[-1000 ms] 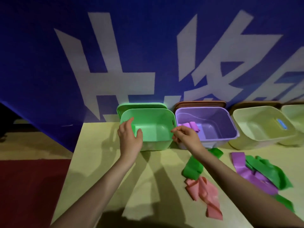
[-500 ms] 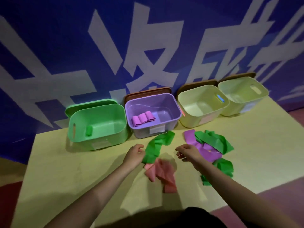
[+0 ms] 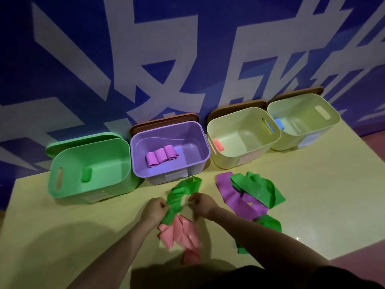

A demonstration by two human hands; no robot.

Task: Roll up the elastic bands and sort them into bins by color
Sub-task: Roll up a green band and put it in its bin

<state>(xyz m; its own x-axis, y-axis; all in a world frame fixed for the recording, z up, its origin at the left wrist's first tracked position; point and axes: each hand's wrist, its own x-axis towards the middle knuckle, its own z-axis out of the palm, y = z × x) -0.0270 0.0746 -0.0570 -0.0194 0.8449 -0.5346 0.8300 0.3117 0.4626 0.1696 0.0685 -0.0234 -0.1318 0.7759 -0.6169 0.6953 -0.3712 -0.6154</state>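
head view, worktop (image 3: 62, 226): left hand (image 3: 153, 210) and right hand (image 3: 203, 203) both closed on one green band (image 3: 179, 197), which lies partly over a pink band (image 3: 181, 232). purple band (image 3: 235, 197) and further green bands (image 3: 256, 188) lie right. green bin (image 3: 62, 190) holds one roll; purple bin (image 3: 198, 163) three; two cream bins (image 3: 250, 155) one each.
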